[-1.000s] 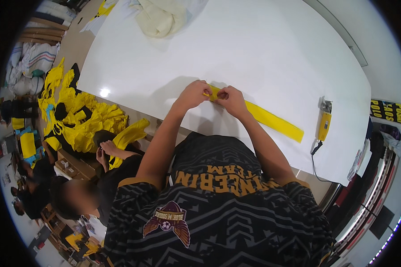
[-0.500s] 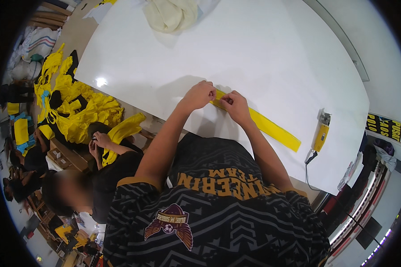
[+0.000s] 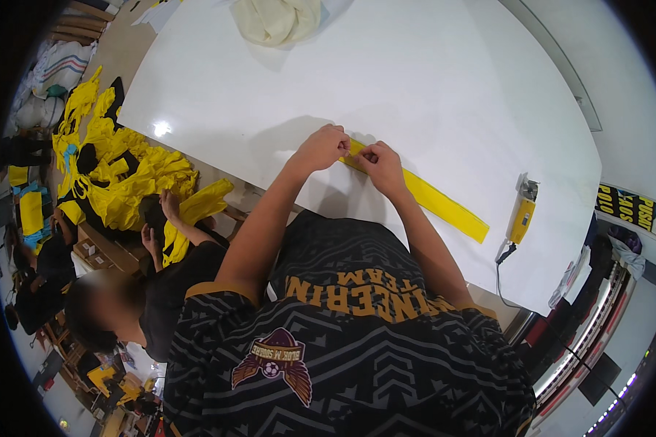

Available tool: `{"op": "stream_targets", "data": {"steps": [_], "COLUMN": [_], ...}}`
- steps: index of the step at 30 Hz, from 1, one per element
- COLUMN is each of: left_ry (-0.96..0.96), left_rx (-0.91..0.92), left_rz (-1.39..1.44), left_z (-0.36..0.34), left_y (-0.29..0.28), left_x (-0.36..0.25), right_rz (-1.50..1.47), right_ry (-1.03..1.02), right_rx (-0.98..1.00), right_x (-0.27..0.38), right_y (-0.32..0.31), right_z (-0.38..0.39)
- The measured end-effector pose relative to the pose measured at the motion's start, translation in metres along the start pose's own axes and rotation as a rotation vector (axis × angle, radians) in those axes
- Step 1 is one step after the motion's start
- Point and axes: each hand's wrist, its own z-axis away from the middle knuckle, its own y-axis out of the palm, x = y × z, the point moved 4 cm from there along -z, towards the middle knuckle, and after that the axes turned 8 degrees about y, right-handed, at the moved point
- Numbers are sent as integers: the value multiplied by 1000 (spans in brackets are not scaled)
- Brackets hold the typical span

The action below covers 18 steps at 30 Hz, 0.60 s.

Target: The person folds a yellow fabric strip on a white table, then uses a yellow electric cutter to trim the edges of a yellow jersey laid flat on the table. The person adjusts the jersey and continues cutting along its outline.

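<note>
A long yellow fabric strip point(image 3: 444, 208) lies slantwise on the white table point(image 3: 415, 87), its far-left end between my hands. My left hand point(image 3: 323, 149) pinches the strip's left end, with the fingers curled closed. Close beside it, my right hand point(image 3: 381, 167) has thumb and fingers pinched together at the strip's edge. The fingertips of both hands almost meet over the fabric. Whatever lies right under the fingertips is too small to make out. The rest of the strip runs flat toward the lower right.
A yellow corded handheld cutter point(image 3: 521, 216) stands at the table's right side, its cable hanging over the edge. Cream fabric point(image 3: 277, 20) lies bunched at the far side. Left of the table are piled yellow and black cloth point(image 3: 135, 182) and a seated co-worker point(image 3: 189, 269) handling cloth.
My hands stay at the strip's end, with only slight finger movement. The co-worker's hands have moved apart and one has risen toward the cloth. The whole view has shifted slightly.
</note>
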Motion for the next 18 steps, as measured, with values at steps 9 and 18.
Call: {"op": "stream_targets", "data": {"steps": [9,18], "left_ry": [-5,-11], "left_rx": [51,40], "left_rz": [-32,-78], "left_z": [0,-2], "left_y": [-1,10], "left_x": [-7,8], "right_rz": [67,130], "right_ry": [-3,-2], "right_rx": [-9,29], "right_x": [-6,7], "right_y": [1,-1], "right_z": [1,5]}}
